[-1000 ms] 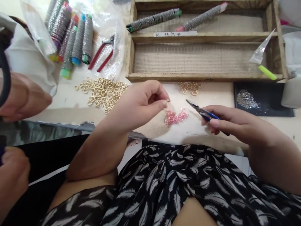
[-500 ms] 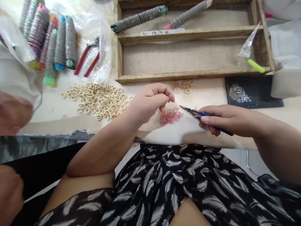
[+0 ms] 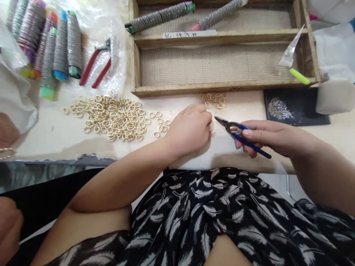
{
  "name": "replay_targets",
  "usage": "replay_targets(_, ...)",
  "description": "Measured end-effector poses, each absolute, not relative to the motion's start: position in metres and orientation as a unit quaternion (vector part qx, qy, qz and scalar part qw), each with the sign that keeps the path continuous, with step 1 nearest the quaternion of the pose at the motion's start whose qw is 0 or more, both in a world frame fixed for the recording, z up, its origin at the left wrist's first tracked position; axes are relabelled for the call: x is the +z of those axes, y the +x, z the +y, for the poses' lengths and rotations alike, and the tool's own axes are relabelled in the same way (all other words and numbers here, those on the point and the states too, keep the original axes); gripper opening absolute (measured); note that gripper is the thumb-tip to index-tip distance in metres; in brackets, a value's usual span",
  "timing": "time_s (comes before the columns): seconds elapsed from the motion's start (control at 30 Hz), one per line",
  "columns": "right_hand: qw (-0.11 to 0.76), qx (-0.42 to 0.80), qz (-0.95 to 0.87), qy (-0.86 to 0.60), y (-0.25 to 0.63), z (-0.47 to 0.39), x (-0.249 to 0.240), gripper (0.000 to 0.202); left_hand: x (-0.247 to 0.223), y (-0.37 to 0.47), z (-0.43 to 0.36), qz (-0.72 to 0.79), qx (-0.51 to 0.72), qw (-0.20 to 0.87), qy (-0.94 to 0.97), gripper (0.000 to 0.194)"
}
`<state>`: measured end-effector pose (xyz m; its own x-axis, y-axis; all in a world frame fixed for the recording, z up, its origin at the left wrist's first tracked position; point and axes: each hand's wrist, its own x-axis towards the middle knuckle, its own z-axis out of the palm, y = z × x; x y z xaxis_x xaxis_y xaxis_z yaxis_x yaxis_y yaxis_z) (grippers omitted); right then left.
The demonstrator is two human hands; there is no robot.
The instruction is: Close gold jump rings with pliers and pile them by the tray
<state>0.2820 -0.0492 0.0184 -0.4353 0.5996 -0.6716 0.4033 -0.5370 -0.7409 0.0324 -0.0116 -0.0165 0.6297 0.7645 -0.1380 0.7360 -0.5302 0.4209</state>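
My left hand (image 3: pixel 192 127) is low over the table with its fingers curled together, covering most of the pink bead pile (image 3: pixel 212 134). What its fingertips hold, if anything, is hidden. My right hand (image 3: pixel 259 136) grips blue-handled pliers (image 3: pixel 244 139), their dark jaws pointing left toward my left hand without touching it. Several gold twisted rings with pink bits (image 3: pixel 213 99) lie just beyond my left hand. A large heap of gold twisted rings (image 3: pixel 113 116) spreads to the left of it. Small silver pieces (image 3: pixel 280 109) rest on a black tray (image 3: pixel 307 107) at the right.
A wooden mesh-bottomed frame (image 3: pixel 222 89) stands at the back, holding wire-wound tubes (image 3: pixel 163 17). Red-handled cutters (image 3: pixel 95 63) lie on bubble wrap beside more wound tubes (image 3: pixel 61 48). A white block (image 3: pixel 334 96) sits far right. Another person's hand (image 3: pixel 7 133) shows at the left edge.
My left hand has turned palm down and lowered over the pink beads, hiding them. The pliers' handles have spread apart a little in my right hand. The whole view has shifted slightly.
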Motion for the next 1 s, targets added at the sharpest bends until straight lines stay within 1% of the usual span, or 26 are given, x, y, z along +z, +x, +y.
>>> replay_targets(0.27, 0.102, 0.697, -0.464, -0.537, 0.284, -0.056, 0.012, 0.059, -0.020, 0.031, -0.013, 0.419, 0.049, 0.204, 0.883, 0.027)
replay_targets(0.33, 0.104, 0.696, -0.470, -0.533, 0.284, -0.057, 0.012, 0.057, -0.021, 0.027, -0.014, 0.409, 0.094, 0.200, 0.885, 0.025)
replay_targets(0.43, 0.110, 0.687, -0.496, -0.519, 0.284, -0.057, 0.013, 0.055, -0.020, 0.020, -0.014, 0.399, 0.211, 0.214, 0.866, 0.023)
replay_targets(0.5, 0.124, 0.676, -0.518, -0.508, 0.283, -0.059, 0.013, 0.053, -0.018, 0.017, -0.013, 0.412, 0.280, 0.272, 0.824, 0.019)
replay_targets(0.53, 0.134, 0.668, -0.530, -0.505, 0.282, -0.060, 0.014, 0.052, -0.017, 0.016, -0.012, 0.427, 0.305, 0.324, 0.787, 0.016)
replay_targets(0.63, 0.161, 0.650, -0.554, -0.495, 0.279, -0.064, 0.014, 0.047, -0.015, 0.016, -0.010, 0.458, 0.352, 0.525, 0.625, 0.006)
replay_targets(0.7, 0.187, 0.656, -0.558, -0.473, 0.275, -0.067, 0.013, 0.045, -0.014, 0.018, -0.009, 0.442, 0.373, 0.627, 0.522, 0.006)
replay_targets(0.77, 0.208, 0.661, -0.562, -0.451, 0.273, -0.069, 0.011, 0.042, -0.013, 0.018, -0.008, 0.420, 0.384, 0.681, 0.462, 0.009)
replay_targets(0.83, 0.221, 0.639, -0.587, -0.446, 0.272, -0.072, 0.010, 0.039, -0.010, 0.019, -0.008, 0.417, 0.379, 0.708, 0.425, 0.010)
replay_targets(0.9, 0.229, 0.571, -0.636, -0.465, 0.273, -0.074, 0.008, 0.038, -0.006, 0.019, -0.008, 0.424, 0.361, 0.732, 0.393, 0.010)
replay_targets(1.0, 0.222, 0.453, -0.705, -0.498, 0.278, -0.077, 0.005, 0.047, -0.002, 0.018, -0.008, 0.421, 0.326, 0.771, 0.349, 0.011)
